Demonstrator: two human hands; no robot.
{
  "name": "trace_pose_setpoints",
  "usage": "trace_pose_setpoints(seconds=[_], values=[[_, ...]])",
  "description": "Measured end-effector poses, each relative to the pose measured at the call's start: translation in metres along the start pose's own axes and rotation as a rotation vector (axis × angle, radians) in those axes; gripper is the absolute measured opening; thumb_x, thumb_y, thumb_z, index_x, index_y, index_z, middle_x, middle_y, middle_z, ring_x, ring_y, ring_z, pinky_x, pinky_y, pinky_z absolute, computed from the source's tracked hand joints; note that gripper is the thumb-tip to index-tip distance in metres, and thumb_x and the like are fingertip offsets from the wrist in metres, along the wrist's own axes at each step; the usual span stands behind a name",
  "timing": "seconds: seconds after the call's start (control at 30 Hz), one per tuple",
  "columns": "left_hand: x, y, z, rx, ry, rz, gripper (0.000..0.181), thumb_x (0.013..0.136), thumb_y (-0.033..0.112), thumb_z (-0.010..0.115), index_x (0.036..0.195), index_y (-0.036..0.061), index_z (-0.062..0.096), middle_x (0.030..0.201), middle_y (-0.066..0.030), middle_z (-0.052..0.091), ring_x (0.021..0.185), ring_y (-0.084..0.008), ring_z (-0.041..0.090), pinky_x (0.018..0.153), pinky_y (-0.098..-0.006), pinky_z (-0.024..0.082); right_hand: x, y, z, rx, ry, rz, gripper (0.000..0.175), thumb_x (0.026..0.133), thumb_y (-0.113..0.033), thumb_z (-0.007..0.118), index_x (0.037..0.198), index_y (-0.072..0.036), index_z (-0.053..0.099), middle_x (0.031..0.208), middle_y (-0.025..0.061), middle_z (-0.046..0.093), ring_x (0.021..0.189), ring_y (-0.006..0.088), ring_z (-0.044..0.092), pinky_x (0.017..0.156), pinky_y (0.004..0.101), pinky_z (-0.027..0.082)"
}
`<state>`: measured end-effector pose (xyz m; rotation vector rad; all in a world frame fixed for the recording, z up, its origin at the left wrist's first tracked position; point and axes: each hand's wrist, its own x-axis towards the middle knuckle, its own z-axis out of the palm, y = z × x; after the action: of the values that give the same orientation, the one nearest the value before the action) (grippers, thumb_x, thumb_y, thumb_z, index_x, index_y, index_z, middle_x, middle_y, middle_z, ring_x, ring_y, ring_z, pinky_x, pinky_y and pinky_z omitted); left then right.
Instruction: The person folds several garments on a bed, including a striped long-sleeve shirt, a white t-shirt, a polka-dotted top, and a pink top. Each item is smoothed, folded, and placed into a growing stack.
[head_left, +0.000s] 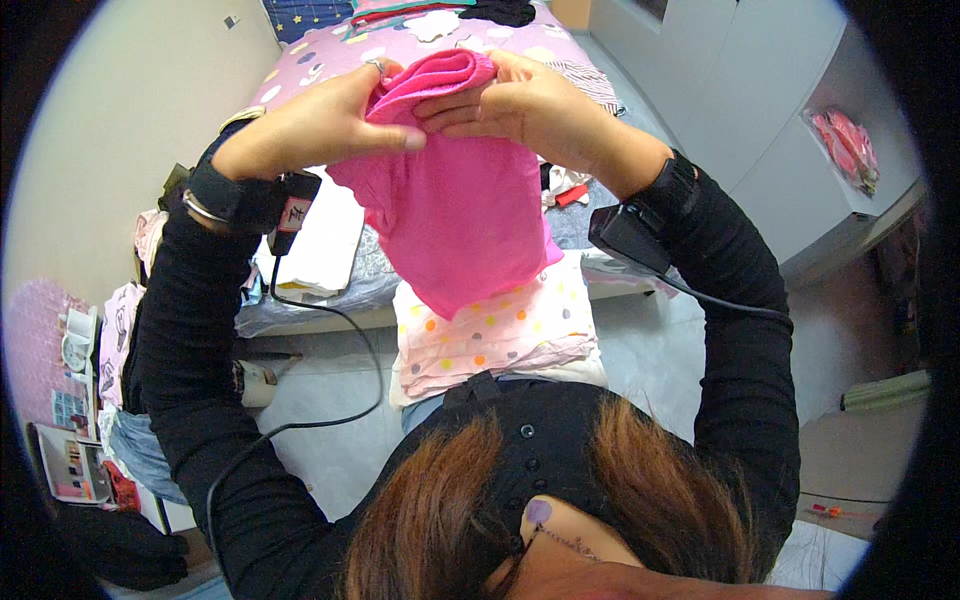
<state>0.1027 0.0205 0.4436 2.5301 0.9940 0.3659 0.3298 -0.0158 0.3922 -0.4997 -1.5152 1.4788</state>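
Observation:
A bright pink garment (469, 210) hangs from both my hands, its upper edge bunched into a curled roll. My left hand (337, 120) grips the left end of that edge, thumb lying across the front of the fabric. At the right end, my right hand (525, 105) holds the same edge, with several fingers spread against the cloth. The garment's lower tip hangs over a folded pale cloth with coloured dots (487, 337), which lies across my lap. What the fingers behind the roll do is hidden.
A bed with a purple patterned cover (330, 56) stretches ahead. Folded white cloth (322, 232) lies on its near left part, striped fabric (589, 82) farther right. Grey cabinets (720, 90) stand on the right. Cables (367, 352) run from black wrist devices along both arms.

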Motion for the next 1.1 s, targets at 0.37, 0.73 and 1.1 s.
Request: trace_pose_setpoints(seconds=[0.37,0.73,1.1], values=[[0.000,-0.034,0.007,-0.250,0.182,0.073,0.033,0.093,0.016,0.057,0.122,0.0031,0.050,0.103,-0.0100,0.061,0.089,-0.0188,0.063,0.078,-0.0320,0.054,-0.050,0.114,-0.083,-0.677,-0.191,0.184,0.087,0.067,-0.025,0.082,0.139,-0.003,0.038,0.128,0.0117,0.054,0.118,0.0206,0.050,0.103,0.0339,0.037],[-0.056,-0.087,0.020,-1.033,0.324,-0.196,0.038,0.093,0.027,0.059,0.115,-0.0032,0.056,0.106,-0.0115,0.065,0.088,-0.0155,0.065,0.080,-0.0295,0.053,-0.096,0.121,-0.197,-0.251,0.422,0.215,0.023,0.088,-0.017,0.064,0.108,-0.005,0.060,0.093,0.0043,0.065,0.077,0.0089,0.062,0.069,0.0232,0.051],[-0.191,-0.219,0.312,-1.094,0.341,-1.148,0.043,0.089,0.010,0.063,0.124,-0.0039,0.043,0.105,-0.0122,0.063,0.090,-0.0240,0.064,0.080,-0.0365,0.053,-0.192,0.273,-0.161,-0.243,0.287,0.970,0.052,0.086,-0.053,0.061,0.088,-0.002,0.060,0.073,0.0049,0.057,0.055,0.0131,0.052,0.052,0.0290,0.047]])
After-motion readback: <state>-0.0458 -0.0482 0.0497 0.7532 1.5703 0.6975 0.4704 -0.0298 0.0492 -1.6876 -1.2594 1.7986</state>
